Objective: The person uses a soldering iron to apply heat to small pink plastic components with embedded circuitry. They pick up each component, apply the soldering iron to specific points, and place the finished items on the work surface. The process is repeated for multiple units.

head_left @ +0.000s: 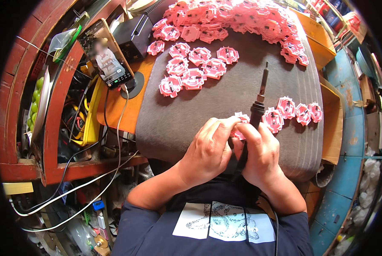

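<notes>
Apparently, left hand pinches a half-hidden pink part — right hand grips soldering iron (pink heap beyond, phone left).

Mostly covered by fingers of left hand and right hand: one pink piece. Partly behind right hand: soldering iron handle, lower end lost against dark shirt. Cut by upper edge: pink heap. Too small to tell: black inserts. Blurred: figure's head on phone screen.
</notes>
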Demonstrator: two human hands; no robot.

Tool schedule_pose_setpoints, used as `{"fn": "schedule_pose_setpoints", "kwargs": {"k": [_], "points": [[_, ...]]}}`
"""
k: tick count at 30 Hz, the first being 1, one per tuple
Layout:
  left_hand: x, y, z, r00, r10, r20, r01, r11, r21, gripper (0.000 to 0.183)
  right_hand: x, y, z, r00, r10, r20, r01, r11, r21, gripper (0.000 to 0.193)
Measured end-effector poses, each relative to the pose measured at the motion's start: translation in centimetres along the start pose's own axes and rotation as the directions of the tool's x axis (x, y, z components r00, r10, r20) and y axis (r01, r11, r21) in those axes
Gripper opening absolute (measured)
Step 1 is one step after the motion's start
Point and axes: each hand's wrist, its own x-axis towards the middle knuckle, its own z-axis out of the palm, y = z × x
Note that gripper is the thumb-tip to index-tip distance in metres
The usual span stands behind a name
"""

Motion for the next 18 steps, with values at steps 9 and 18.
{"fn": "schedule_pose_setpoints", "kwargs": {"k": [9, 18], "points": [[0.2, 0.7, 1.2, 0.992, 0.006, -0.122, -0.01, 1.0, -0.029, 0.03, -1.3, 0.8, -0.7, 0.978, 0.208, -0.018, -0.199, 0.953, 0.227, 0.037], [0.9, 0.2, 1.4, 0.995, 0.014, -0.1, -0.016, 1.0, -0.011, 0.021, -1.4, 0.7, -1.0, 0.962, 0.272, -0.031, -0.254, 0.93, 0.266, 0.037]]}}
